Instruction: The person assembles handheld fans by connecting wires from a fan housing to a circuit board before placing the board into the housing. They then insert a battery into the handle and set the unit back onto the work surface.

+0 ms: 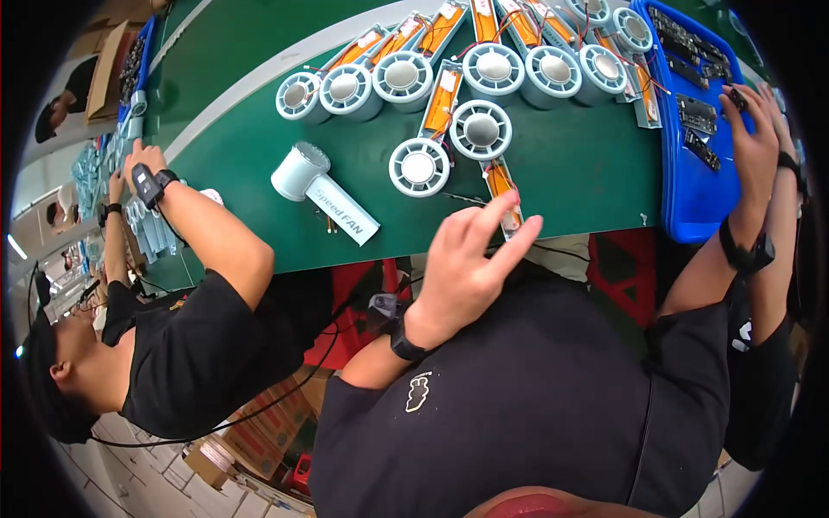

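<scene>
My left hand [466, 272] is over the table's near edge, thumb and fingers spread. Its fingertips are at the open handle of a pale blue handheld fan [481, 131], where an orange battery and thin wires show; contact cannot be made out. Beside this fan lies another opened fan [420, 167], its handle pointing away. My right hand [753, 138] is above a blue tray [704, 211], with a small black circuit board [737, 99] pinched between its fingertips. Black circuit boards [696, 114] lie in that tray.
Several opened fans [402, 76] stand in a row along the far side of the green table [233, 129]. A closed fan [302, 170] lies to the left. A co-worker [199, 345] sits at left; another person's arm [781, 207] reaches in beside my right arm.
</scene>
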